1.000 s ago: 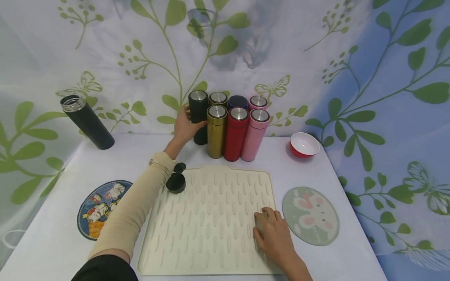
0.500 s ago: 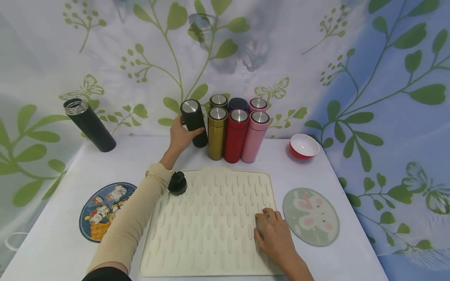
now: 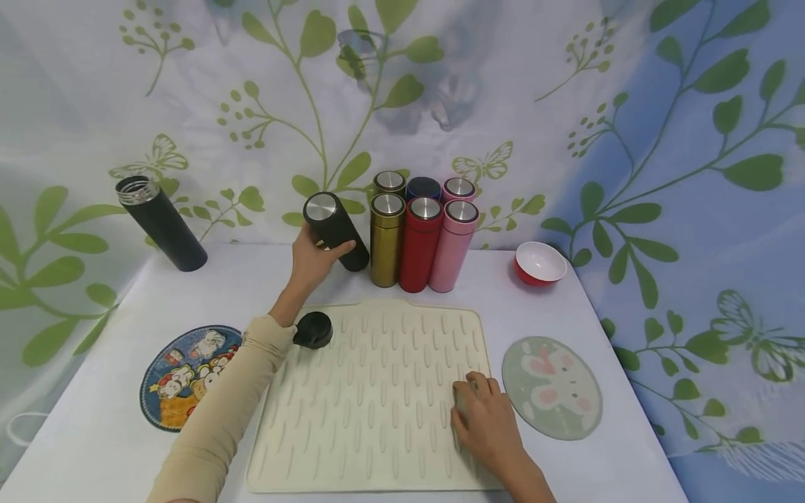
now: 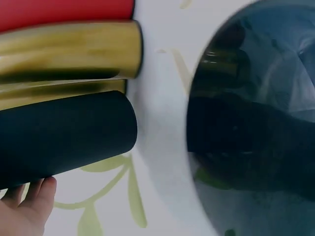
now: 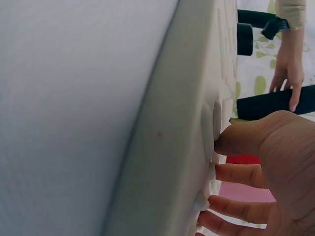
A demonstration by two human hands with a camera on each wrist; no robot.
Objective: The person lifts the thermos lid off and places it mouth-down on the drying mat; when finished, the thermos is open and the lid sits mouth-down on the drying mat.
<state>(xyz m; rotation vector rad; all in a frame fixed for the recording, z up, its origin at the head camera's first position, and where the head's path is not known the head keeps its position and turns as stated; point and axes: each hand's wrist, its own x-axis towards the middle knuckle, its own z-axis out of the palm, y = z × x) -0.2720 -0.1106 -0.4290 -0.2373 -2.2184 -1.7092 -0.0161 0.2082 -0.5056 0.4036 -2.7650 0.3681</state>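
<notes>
My left hand grips a black thermos bottle with a silver-topped lid, left of the gold thermos. The held bottle leans to the left; I cannot tell whether its base touches the table. In the left wrist view the dark body of the bottle lies across the fingers. On the cream ridged mat, my right hand rests near the right edge with fingers loosely bent, fingertips touching the ridges. A black round cap-like piece sits at the mat's upper left.
Red and pink thermoses stand beside the gold one, with several more behind. An uncapped black thermos is at far left. A red-and-white bowl, blue patterned mat and green rabbit mat lie around.
My left hand has drawn the black thermos away from the group, leftward and toward me, and the bottle has gone from upright to tilted. My right hand stays in place.
</notes>
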